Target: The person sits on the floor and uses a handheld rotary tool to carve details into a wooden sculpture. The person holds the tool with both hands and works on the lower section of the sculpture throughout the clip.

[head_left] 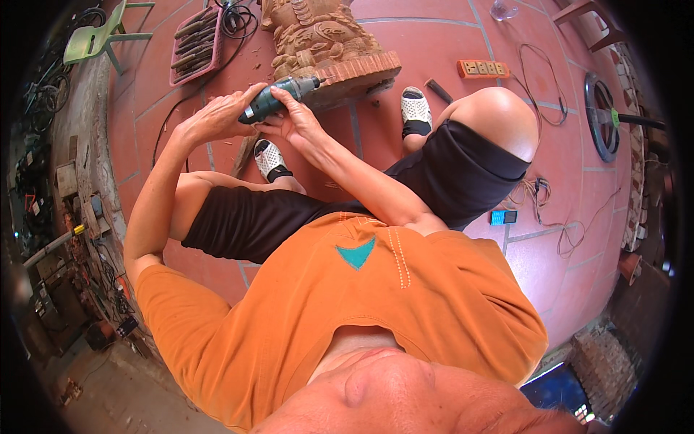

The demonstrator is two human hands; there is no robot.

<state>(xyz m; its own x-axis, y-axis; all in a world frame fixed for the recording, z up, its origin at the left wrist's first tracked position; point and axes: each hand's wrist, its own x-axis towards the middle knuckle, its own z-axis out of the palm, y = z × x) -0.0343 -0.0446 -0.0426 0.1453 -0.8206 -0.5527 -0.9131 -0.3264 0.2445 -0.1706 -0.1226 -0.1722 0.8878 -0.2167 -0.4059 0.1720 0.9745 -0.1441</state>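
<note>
A green electric die grinder (269,103) is held in both hands, level and slightly tilted up toward its front end on the right. My left hand (225,116) closes around its rear end, with the thumb stretched along the top. Around the middle of the body, my right hand (293,124) grips from the near side, thumb on top. The tool's nose points at the base of a carved wooden sculpture (322,43). Whether the small bit touches the wood, I cannot tell. Some of my fingers are hidden behind the tool.
A pink crate (176,52) of chisels stands at the far left, with a black cable (240,18) beside it. To the right lie an orange power strip (483,69), a dark-headed hammer-like tool (439,91) and a blue phone (503,218). A green chair (92,42) stands far left.
</note>
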